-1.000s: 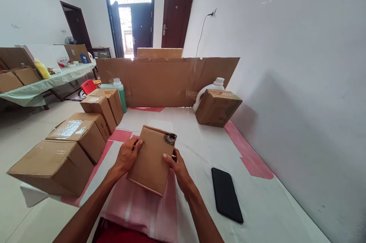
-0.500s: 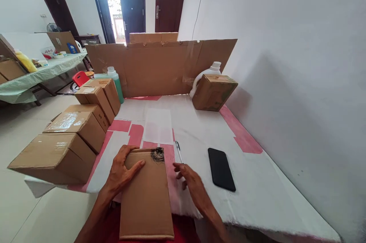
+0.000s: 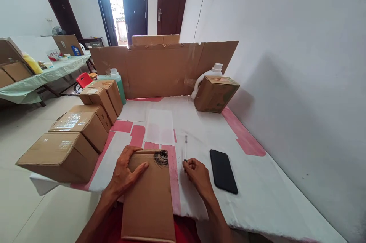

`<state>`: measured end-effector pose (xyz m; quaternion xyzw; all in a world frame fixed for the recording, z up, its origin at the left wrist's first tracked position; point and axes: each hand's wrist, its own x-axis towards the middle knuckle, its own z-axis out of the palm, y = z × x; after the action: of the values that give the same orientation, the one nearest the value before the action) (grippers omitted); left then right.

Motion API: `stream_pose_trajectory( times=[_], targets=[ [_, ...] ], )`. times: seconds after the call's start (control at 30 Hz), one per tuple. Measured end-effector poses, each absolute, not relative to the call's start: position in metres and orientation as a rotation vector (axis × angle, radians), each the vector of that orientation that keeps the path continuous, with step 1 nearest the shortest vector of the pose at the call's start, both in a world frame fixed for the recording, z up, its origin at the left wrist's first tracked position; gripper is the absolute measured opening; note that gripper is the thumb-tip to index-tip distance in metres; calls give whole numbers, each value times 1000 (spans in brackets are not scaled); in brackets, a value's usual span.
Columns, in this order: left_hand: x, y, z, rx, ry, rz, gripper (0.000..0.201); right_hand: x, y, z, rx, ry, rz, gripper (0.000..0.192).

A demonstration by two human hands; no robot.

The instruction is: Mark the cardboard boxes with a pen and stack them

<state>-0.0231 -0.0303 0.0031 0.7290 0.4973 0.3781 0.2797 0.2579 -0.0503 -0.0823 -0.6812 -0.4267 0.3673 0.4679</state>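
Cardboard flat box (image 3: 148,193) lies over the near table edge, black scribble at its 12 o'clock end. Left hand (image 3: 124,172) rests open upon it. Right hand (image 3: 197,172), at 3 o'clock, pinches a pen (image 3: 185,147). No fresh writing visible yet; phone (image 3: 223,170) lies beyond.

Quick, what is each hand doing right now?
Left hand: open, pressed flat on the cardboard box.
Right hand: closed, pinching the pen on the table.
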Motion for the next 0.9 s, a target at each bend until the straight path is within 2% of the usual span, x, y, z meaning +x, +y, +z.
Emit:
stream_pose_trajectory(
  times=[0.13, 0.3, 0.63, 0.8, 0.9],
  targets=[
    [-23, -32, 2, 1953, 1339, 992, 32, 241, -57, -43, -1352, -915, 1025, 42],
    [-22, -31, 1, 1973, 1335, 1008, 32, 203, -64, -7, -966, -887, 1162, 30],
    [-25, -32, -6, 1967, 1310, 1012, 32, 198, -72, -8, -1089, -1053, 1108, 28],
    [-29, -33, -8, 1953, 1323, 1024, 33, 221, -68, -6, -1166, -994, 1016, 33],
    [-30, -33, -9, 1945, 1352, 1037, 35, 247, -57, -20, -1431, -1077, 999, 37]
  ],
)
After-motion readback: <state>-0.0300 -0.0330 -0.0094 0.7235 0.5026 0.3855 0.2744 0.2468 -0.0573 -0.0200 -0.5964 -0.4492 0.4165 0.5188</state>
